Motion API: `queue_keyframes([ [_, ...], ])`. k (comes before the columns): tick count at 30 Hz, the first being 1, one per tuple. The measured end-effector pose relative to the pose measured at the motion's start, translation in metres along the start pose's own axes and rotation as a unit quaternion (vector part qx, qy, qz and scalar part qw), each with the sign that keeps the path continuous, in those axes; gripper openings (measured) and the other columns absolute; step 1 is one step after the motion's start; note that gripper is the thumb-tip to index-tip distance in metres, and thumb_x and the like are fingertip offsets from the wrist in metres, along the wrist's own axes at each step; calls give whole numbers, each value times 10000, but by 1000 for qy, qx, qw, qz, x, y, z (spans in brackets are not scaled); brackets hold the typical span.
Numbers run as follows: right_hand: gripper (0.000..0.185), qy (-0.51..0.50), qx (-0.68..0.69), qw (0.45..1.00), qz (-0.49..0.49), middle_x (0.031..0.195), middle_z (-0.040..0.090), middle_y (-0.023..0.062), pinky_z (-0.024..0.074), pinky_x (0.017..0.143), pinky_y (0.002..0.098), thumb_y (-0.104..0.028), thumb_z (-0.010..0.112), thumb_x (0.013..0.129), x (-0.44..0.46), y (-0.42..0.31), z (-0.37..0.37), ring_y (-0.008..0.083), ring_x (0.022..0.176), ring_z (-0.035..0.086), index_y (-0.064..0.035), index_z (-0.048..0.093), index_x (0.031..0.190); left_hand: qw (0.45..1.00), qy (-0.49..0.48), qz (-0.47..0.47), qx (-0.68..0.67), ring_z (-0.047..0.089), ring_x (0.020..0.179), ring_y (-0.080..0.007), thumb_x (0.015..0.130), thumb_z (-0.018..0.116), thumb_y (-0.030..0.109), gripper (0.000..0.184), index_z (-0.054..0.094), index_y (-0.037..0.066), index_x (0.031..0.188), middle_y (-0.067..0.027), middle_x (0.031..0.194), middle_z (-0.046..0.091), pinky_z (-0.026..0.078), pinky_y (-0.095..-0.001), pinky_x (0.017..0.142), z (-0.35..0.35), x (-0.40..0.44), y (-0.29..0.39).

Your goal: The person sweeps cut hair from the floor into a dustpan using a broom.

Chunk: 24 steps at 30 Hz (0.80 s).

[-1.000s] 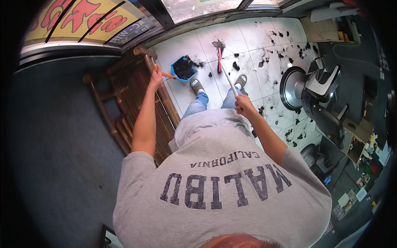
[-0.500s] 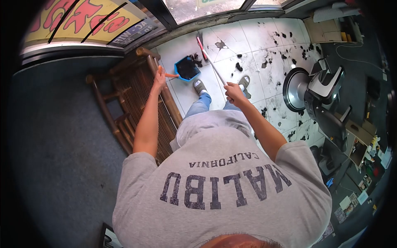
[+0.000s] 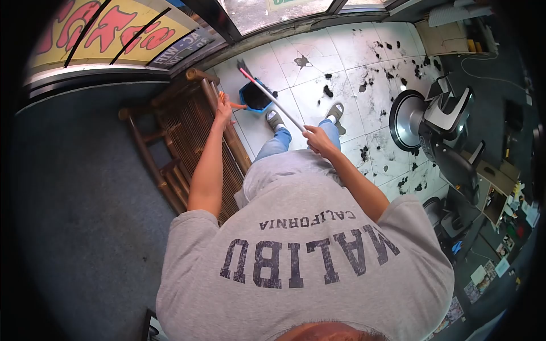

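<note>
My left hand [image 3: 224, 111] is closed around the orange handle [image 3: 238, 106] of a blue dustpan [image 3: 243, 96]. Dark hair [image 3: 257, 98] fills much of the pan, which rests on the tiles by my left foot. In my right hand [image 3: 321, 140] is the pale stick of a broom [image 3: 284, 110]. The stick slants across the pan's far side. Its reddish lower end and dark bristles [image 3: 241, 65] are just beyond the pan, near the window wall. A small dark tuft shows at the pan's right edge.
Clumps of dark hair [image 3: 328, 91] lie scattered over the white tile floor [image 3: 296, 42], which has a broken patch. To my left stands a bamboo bench [image 3: 190, 122]. A salon chair with a round metal base [image 3: 407, 121] is at right, near a cluttered counter [image 3: 495, 196].
The broom head has swung left, from right of the dustpan to beyond its far-left side. The hair pile beside the pan has mostly gone from there. My right hand shifted slightly left and down.
</note>
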State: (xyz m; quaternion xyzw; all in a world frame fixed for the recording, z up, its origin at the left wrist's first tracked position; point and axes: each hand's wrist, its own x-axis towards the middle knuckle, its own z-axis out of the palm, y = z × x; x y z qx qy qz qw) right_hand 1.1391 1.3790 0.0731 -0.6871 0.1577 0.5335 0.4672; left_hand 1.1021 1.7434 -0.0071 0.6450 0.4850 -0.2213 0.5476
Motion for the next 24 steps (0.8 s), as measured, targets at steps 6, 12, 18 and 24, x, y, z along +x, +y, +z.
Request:
queue_keyframes([
  [6, 465, 67, 28, 997, 25, 596, 433, 8, 261, 331, 283, -187, 526, 920, -30, 8, -35, 100, 380, 351, -33, 486, 1356, 1000, -23, 16, 9, 603, 751, -223, 937, 266, 678, 719, 238, 160, 1436, -135, 1162, 554, 563, -340, 499, -4, -4, -8],
  [12, 504, 26, 166, 980, 104, 608, 355, -22, 220, 372, 247, -154, 489, 933, 18, -11, -8, 74, 426, 296, -68, 387, 1419, 1000, -22, 1, 6, 582, 667, -224, 938, 278, 674, 692, 251, 171, 1411, -126, 1077, 523, 571, -369, 506, -3, 10, -8],
  [18, 477, 31, 149, 987, 57, 596, 390, -12, 234, 352, 252, -155, 500, 933, 1, -19, -5, 78, 393, 320, -38, 436, 1391, 1000, -14, 13, -14, 379, 468, -63, 935, 303, 680, 554, 365, 191, 1188, 50, 636, 365, 547, -332, 526, 0, -7, 2],
  [24, 616, 77, -114, 990, -38, 677, 616, 114, 405, 403, 336, -231, 539, 890, 45, 9, -18, 183, 429, 509, -38, 373, 1451, 999, -8, 31, -16, 385, 454, -55, 935, 321, 672, 557, 375, 194, 1216, 61, 633, 389, 538, -321, 491, 0, 0, -4],
])
